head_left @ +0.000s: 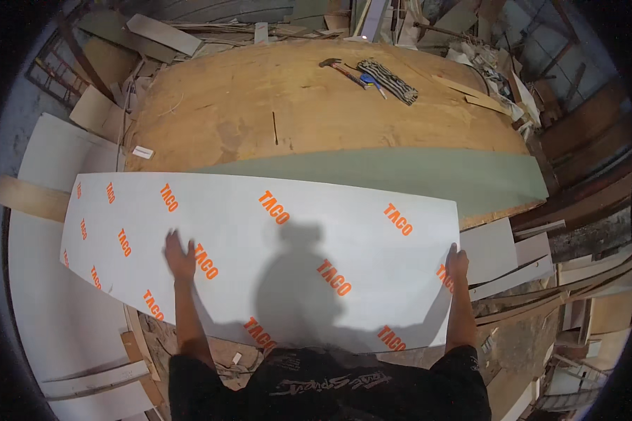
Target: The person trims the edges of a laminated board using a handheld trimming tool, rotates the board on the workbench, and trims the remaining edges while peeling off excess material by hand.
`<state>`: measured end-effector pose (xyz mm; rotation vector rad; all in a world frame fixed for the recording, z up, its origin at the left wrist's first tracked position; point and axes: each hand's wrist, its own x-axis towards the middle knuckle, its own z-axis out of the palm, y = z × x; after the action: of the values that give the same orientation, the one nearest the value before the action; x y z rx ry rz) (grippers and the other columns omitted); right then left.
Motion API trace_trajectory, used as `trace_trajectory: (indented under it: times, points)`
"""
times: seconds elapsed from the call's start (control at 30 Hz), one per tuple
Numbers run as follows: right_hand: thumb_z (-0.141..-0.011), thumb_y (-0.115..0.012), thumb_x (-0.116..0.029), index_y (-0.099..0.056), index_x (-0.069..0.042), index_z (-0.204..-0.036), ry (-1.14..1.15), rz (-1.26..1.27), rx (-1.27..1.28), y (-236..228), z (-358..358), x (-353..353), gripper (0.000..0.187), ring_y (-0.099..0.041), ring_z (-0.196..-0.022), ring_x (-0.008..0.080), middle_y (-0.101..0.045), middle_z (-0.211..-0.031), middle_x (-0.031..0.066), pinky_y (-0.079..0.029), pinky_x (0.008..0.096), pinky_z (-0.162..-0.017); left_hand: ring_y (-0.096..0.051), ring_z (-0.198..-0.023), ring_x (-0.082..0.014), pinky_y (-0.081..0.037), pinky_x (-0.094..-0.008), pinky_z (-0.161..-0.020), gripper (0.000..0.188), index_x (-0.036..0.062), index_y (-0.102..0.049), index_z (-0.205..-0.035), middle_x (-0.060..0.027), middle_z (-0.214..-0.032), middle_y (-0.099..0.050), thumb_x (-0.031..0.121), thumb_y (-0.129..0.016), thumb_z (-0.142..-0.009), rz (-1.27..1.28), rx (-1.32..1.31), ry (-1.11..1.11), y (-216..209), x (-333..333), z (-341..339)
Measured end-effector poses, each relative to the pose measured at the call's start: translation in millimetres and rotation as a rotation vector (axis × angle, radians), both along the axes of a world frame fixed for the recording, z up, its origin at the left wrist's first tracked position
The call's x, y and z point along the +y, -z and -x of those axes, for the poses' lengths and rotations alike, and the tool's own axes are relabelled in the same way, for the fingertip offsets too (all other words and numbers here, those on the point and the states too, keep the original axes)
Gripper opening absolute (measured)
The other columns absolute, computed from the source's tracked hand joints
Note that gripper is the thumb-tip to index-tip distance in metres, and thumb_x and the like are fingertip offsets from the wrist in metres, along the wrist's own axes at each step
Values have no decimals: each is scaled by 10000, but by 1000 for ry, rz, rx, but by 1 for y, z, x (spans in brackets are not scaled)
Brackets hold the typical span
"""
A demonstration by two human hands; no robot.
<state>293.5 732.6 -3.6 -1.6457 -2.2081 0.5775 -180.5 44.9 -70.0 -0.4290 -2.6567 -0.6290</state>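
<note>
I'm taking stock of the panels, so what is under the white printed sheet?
Past the far edge of the white sheet, a green panel shows, lying on a wooden surface. How far either runs beneath the sheet is covered, as is anything else there.

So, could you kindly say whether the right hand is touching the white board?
Touching: the head view shows the right hand gripping the right edge of the white board.

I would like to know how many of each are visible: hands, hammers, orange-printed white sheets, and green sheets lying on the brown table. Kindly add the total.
Left hand and right hand: 2
Hammer: 1
White sheet: 1
Green sheet: 1
Total: 5
</note>
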Motion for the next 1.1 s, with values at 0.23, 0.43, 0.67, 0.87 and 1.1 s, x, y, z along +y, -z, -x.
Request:
trace_trajectory:
  times: [0.23, 0.43, 0.67, 0.87, 1.1]
  points:
    - [-946, -603, -324, -555, 28, -1186, 10, -56, -97, 5, -62, -97, 428, -626, -990, 474, -637, -1104, 293, -493, 516, -878, -587, -1143, -306, -476, -478, -1005, 534, 10, -482, -1377, -138, -1273, -573, 377, -575, -1001, -678, -242, -303, 46, -249, -98]
    - [-974, -594, -302, -528, -28, -1365, 363, 10, -28, 5, -149, -186, 482, -622, -1054, 424, -616, -1256, 251, -479, 467, -928, -592, -1129, -309, -474, -477, -1008, 512, 31, -518, -1346, -125, -1239, -594, 402, -569, -996, -408, -293, -470, 59, -174, -177]
    - [-991, -533, -492, -534, 12, -1322, 973, 677, 1280, 112, -158, -318, 603, -604, -1038, 271, -617, -1201, 137, -503, 391, -875, -598, -1114, -313, -471, -475, -1011, 492, 56, -559, -1310, -110, -1200, -618, 430, -562, -990, -641, -599, -267, 65, -88, -251]
    - [-1028, -480, -460, -657, 13, -1155, 446, 27, 1069, 21, -39, -392, 522, -659, -933, 300, -658, -1096, 183, -534, 436, -806, -603, -1100, -316, -469, -474, -1013, 480, 78, -594, -1279, -97, -1167, -638, 455, -556, -985, -1058, -871, -246, 66, -87, -269]
    - [-1030, -459, -527, -531, 110, -1273, 1069, 351, 552, 109, -79, -317, 686, -622, -945, 304, -646, -1127, 238, -509, 449, -832, -609, -1085, -319, -466, -473, -1016, 471, 102, -636, -1242, -83, -1128, -662, 483, -549, -979, -1519, -1130, -205, 42, -101, -262]
